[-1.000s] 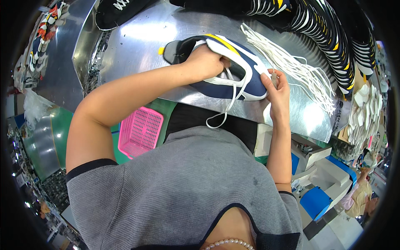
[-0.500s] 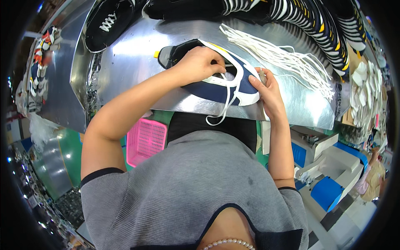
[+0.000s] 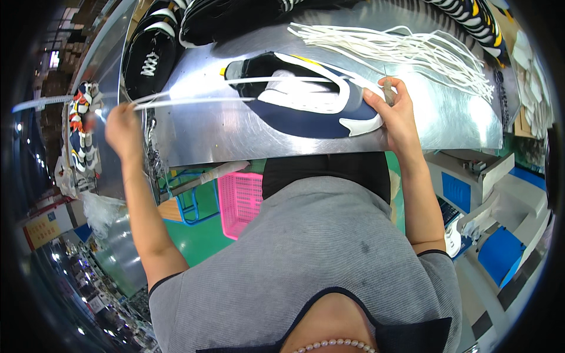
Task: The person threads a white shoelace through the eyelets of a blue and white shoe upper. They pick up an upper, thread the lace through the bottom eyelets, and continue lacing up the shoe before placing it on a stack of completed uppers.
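Two hands split wide now: left hand (image 3: 123,130) has swung out to the far left, fist closed on the long white shoelace (image 3: 235,91), pulled taut across the shiny metal worktable (image 3: 235,135). Right hand (image 3: 393,112) pins the navy-and-white sneaker (image 3: 306,100) mid-table, fingers closed on a small tool. Half a sec ago both hands sat on the shoe, so the lace looks drawn thru.

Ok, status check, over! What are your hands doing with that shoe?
Left hand pulling white lace taut, out to the side. Right hand steadying navy shoe at its heel. Loose laces piled beyond, not in the way.
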`<action>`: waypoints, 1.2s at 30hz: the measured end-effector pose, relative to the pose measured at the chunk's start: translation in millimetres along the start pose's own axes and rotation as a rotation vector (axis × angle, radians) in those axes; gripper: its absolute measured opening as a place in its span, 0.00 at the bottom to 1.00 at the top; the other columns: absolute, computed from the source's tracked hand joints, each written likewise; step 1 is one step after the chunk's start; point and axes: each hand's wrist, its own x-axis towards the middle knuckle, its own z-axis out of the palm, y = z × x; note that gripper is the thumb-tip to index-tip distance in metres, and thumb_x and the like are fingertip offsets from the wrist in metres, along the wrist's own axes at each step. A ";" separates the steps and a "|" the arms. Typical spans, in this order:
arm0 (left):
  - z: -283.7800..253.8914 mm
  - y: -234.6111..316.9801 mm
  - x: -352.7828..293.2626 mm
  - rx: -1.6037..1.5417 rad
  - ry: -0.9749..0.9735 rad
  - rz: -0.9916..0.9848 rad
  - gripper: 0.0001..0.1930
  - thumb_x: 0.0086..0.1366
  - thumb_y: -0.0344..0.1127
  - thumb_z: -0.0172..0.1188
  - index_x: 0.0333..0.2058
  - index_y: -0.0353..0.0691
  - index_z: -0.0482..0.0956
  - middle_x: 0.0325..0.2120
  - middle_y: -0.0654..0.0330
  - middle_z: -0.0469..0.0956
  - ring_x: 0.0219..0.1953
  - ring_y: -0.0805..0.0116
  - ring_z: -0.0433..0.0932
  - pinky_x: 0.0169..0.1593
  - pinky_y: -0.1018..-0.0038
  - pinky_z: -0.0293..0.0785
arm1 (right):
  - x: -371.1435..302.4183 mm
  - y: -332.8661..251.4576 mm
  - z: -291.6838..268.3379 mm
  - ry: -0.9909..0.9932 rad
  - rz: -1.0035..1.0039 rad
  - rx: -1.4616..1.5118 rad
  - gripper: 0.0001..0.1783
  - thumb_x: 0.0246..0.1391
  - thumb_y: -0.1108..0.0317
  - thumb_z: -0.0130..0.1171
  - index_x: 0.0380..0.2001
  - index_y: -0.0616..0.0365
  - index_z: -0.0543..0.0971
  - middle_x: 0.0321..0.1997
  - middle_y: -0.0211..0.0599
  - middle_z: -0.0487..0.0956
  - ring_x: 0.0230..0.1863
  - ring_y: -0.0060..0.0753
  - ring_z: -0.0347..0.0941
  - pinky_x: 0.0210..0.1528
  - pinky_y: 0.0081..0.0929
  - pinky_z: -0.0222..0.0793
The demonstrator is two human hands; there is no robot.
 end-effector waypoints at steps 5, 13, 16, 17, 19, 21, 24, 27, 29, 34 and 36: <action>-15.1 -66.2 2.7 0.104 -0.024 -0.075 0.09 0.64 0.37 0.64 0.38 0.37 0.83 0.31 0.55 0.81 0.33 0.60 0.79 0.40 0.67 0.73 | 11.1 19.0 3.1 0.048 -0.170 -0.314 0.32 0.48 0.52 0.74 0.45 0.61 0.71 0.40 0.39 0.77 0.35 0.28 0.73 0.39 0.28 0.71; -80.9 239.0 -10.8 -1.180 -0.406 0.550 0.02 0.58 0.27 0.65 0.30 0.36 0.82 0.52 0.49 0.78 0.48 0.60 0.76 0.53 0.67 0.70 | 7.3 -16.6 17.4 0.076 -0.583 -1.219 0.19 0.58 0.55 0.63 0.31 0.58 0.69 0.29 0.40 0.70 0.33 0.46 0.71 0.38 0.39 0.67; -53.1 244.9 -2.7 -0.992 -0.282 0.544 0.03 0.60 0.26 0.64 0.33 0.36 0.83 0.57 0.49 0.75 0.57 0.62 0.72 0.55 0.69 0.69 | 13.5 -12.3 7.1 0.095 -0.533 -1.041 0.23 0.54 0.50 0.67 0.28 0.58 0.71 0.31 0.40 0.73 0.36 0.47 0.71 0.39 0.40 0.69; -53.4 249.0 -2.2 -0.939 -0.242 0.575 0.03 0.59 0.26 0.65 0.32 0.36 0.83 0.56 0.50 0.75 0.57 0.61 0.72 0.56 0.68 0.68 | 11.6 -15.7 3.1 0.116 -0.596 -0.969 0.20 0.51 0.56 0.71 0.31 0.59 0.74 0.26 0.31 0.69 0.30 0.34 0.68 0.35 0.31 0.67; -48.1 260.1 -6.7 -0.893 -0.210 0.605 0.03 0.58 0.26 0.66 0.32 0.36 0.83 0.55 0.51 0.76 0.56 0.60 0.72 0.58 0.68 0.68 | 3.5 -27.3 -0.7 -0.043 -0.480 -0.577 0.19 0.49 0.60 0.73 0.36 0.59 0.76 0.26 0.26 0.66 0.29 0.27 0.65 0.35 0.25 0.64; -39.7 273.4 -13.1 -0.941 -0.183 0.646 0.05 0.53 0.28 0.69 0.30 0.39 0.82 0.52 0.58 0.79 0.53 0.54 0.71 0.55 0.63 0.68 | -9.2 -43.0 7.4 -0.245 -0.419 -0.159 0.22 0.47 0.71 0.73 0.46 0.59 0.79 0.26 0.16 0.61 0.29 0.12 0.58 0.34 0.14 0.57; -30.9 290.5 -24.9 -0.990 -0.190 0.616 0.06 0.53 0.28 0.69 0.30 0.40 0.83 0.49 0.59 0.80 0.52 0.54 0.71 0.54 0.63 0.69 | -4.7 -34.9 49.4 -0.322 -0.590 -0.226 0.14 0.52 0.70 0.70 0.43 0.57 0.82 0.27 0.19 0.69 0.31 0.14 0.64 0.36 0.16 0.61; -26.3 290.5 -27.7 -1.052 -0.244 0.493 0.06 0.54 0.28 0.69 0.31 0.39 0.82 0.44 0.58 0.80 0.47 0.57 0.73 0.51 0.66 0.70 | 4.8 -24.3 49.6 -0.267 -0.270 0.034 0.11 0.58 0.67 0.65 0.44 0.57 0.81 0.26 0.20 0.73 0.27 0.12 0.65 0.30 0.14 0.61; -25.2 276.5 -31.8 -1.095 -0.382 0.309 0.05 0.56 0.28 0.68 0.32 0.39 0.82 0.41 0.57 0.80 0.42 0.60 0.75 0.47 0.67 0.70 | 3.9 -20.7 49.4 -0.275 -0.008 0.238 0.10 0.62 0.65 0.62 0.43 0.57 0.81 0.25 0.19 0.73 0.23 0.09 0.63 0.25 0.12 0.58; -12.3 267.3 -34.5 -0.979 -0.273 0.458 0.04 0.58 0.25 0.67 0.32 0.36 0.82 0.42 0.58 0.79 0.45 0.65 0.75 0.50 0.72 0.69 | -3.4 -22.0 67.6 -0.224 -0.159 -0.021 0.09 0.61 0.65 0.63 0.42 0.57 0.81 0.28 0.22 0.76 0.25 0.11 0.65 0.26 0.15 0.61; -8.1 274.5 -36.7 -1.085 -0.320 0.374 0.04 0.57 0.25 0.67 0.31 0.35 0.82 0.41 0.58 0.79 0.46 0.65 0.75 0.51 0.72 0.69 | -0.2 -18.1 71.9 -0.286 -0.100 -0.021 0.07 0.61 0.67 0.62 0.40 0.57 0.80 0.28 0.22 0.75 0.25 0.12 0.66 0.26 0.16 0.61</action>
